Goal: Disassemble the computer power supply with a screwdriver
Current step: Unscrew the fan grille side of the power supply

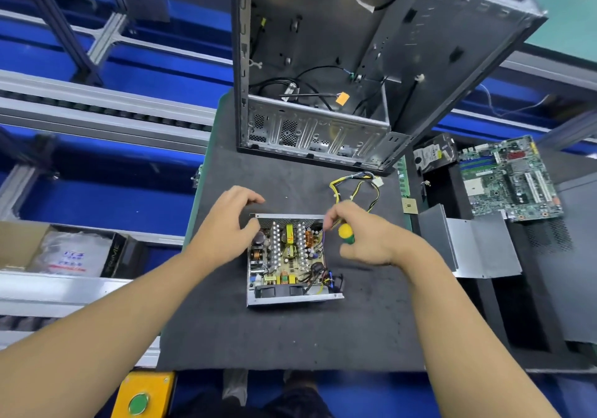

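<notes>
Right hand is curled tight round the yellow-green handle of the screwdriver. The shaft points out of the fist toward 10 o'clock, down at the far-right corner of the power supply. The tip is blurred, so I can't tell if it's seated in a screw.

Left hand holds the far-left corner of the casing, with the thumb on the wall rim and the fingers curled past the far edge. Looks like it's bracing the box.

The supply sits mid-mat, lid off, board and heatsinks exposed, long axis roughly 12–6. From the right hand it lies at 8–9 o'clock, touching distance. From the left hand it's at 4 o'clock, directly under the thumb.

My read is that the board screws are the next job. The right hand is the nearer one for the right-side corners, and the driver needs to come closer to vertical to bite.

Further out:
- wire harness at 12 o'clock of the right hand
- open PC case beyond it
- bent metal cover at 3 o'clock
- motherboard at 2 o'clock
</notes>
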Demonstrator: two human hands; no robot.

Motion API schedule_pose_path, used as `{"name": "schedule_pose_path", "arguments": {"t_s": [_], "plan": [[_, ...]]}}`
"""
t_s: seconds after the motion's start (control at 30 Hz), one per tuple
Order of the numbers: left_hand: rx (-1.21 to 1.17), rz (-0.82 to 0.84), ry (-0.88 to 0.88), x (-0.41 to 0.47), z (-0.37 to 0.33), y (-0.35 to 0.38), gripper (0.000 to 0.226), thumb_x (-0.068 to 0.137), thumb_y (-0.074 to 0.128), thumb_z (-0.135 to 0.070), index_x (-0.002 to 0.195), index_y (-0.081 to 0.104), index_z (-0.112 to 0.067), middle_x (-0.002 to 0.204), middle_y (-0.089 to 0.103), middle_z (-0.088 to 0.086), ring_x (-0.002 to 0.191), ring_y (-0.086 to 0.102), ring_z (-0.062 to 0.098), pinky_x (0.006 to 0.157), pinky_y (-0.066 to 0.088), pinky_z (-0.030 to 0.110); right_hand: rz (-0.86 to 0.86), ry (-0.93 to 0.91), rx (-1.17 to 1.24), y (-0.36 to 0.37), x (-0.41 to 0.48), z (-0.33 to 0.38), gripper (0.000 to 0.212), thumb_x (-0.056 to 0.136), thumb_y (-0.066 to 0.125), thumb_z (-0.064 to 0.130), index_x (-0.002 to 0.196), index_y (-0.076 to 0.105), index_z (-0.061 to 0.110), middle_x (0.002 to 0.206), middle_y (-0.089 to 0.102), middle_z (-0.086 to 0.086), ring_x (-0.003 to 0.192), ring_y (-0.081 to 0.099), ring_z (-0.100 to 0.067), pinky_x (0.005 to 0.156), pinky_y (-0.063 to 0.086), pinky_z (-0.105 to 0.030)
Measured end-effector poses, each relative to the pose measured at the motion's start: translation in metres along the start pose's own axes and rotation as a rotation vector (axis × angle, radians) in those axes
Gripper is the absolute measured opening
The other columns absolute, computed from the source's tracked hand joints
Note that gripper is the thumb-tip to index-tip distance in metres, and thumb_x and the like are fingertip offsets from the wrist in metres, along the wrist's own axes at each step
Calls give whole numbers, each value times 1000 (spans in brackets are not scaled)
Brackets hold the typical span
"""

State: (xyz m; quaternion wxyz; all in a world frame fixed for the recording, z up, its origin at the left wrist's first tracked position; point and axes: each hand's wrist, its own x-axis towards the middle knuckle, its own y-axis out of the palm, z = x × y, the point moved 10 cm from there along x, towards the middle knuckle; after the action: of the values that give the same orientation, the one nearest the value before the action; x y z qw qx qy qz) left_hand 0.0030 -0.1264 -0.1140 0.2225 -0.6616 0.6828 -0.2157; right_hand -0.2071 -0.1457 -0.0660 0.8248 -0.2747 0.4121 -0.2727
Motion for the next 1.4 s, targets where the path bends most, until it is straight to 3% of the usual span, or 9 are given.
{"name": "schedule_pose_path", "arguments": {"t_s": [0.13, 0.23, 0.33, 0.4, 0.53, 0.63, 0.87, 1.07, 1.4], "plan": [[131, -7, 290, -17, -47, -6, 23, 84, 62, -25, 106, 61, -19, 108, 52, -10, 103, 49, 13, 93, 43, 35, -107, -122, 122, -24, -8, 39, 32, 87, 59, 5, 99, 53, 34, 110, 54, 6, 74, 54, 6, 67, 40, -10], [299, 274, 489, -38, -81, 22, 33, 81, 61, -54, 96, 61, -24, 91, 56, -14, 84, 53, 10, 79, 51, 38, -265, -181, 218, -41, -18, 51, 14, 95, 60, 20, 102, 58, 32, 97, 64, 13, 77, 60, -7, 68, 48, -18], [649, 647, 489, -61, -69, 65, 69, 69, 57, -83, 108, 57, -27, 104, 59, -11, 94, 57, 15, 80, 50, 35, -424, -196, 287, -54, -28, 53, 6, 98, 58, 29, 99, 55, 35, 104, 69, 5, 83, 64, -15, 74, 53, -31], [731, 791, 371, -71, -54, 79, 69, 73, 66, -74, 118, 52, -24, 116, 57, -7, 105, 58, 19, 81, 51, 38, -536, -199, 321, -62, -37, 53, 6, 99, 55, 33, 97, 52, 37, 101, 69, 3, 72, 63, -9, 63, 50, -30], [667, 713, 406, -75, -63, 81, 42, 94, 60, -44, 125, 54, -17, 123, 55, 0, 113, 55, 23, 88, 45, 34, -736, -191, 339, -77, -62, 52, 6, 98, 54, 36, 95, 49, 37, 82, 67, 7, 67, 64, -4, 58, 44, -17], [442, 652, 294, -56, -81, 46, 41, 93, 62, -47, 125, 62, -21, 115, 63, -3, 108, 57, 18, 82, 39, 23, -912, -212, 422, -97, -88, 51, 6, 97, 55, 36, 94, 50, 35, 80, 69, 3, 71, 69, -14, 66, 54, -34], [-87, 757, -36, -32, -85, 13, 23, 101, 59, -26, 119, 72, -23, 104, 76, -11, 89, 67, -2, 75, 48, 11, -1417, -411, 609, -148, -166, 72, 8, 101, 48, 31, 94, 44, 33, 76, 64, 5, 63, 69, -25, 59, 56, -39], [-227, 619, -248, -26, -49, 19, 22, 103, 54, -21, 107, 76, -20, 86, 76, -12, 70, 62, 4, 73, 44, 13, -1323, -386, 722, -140, -153, 74, 10, 101, 48, 26, 92, 44, 23, 73, 60, 3, 61, 68, -27, 54, 54, -37], [416, 392, 215, -27, -90, 12, 34, 91, 58, -45, 124, 62, -40, 118, 61, -23, 109, 56, 1, 91, 46, 26, -1092, -401, 588, -109, -104, 93, 14, 97, 51, 39, 86, 45, 44, 68, 62, 5, 57, 65, -23, 52, 55, -45]]}}
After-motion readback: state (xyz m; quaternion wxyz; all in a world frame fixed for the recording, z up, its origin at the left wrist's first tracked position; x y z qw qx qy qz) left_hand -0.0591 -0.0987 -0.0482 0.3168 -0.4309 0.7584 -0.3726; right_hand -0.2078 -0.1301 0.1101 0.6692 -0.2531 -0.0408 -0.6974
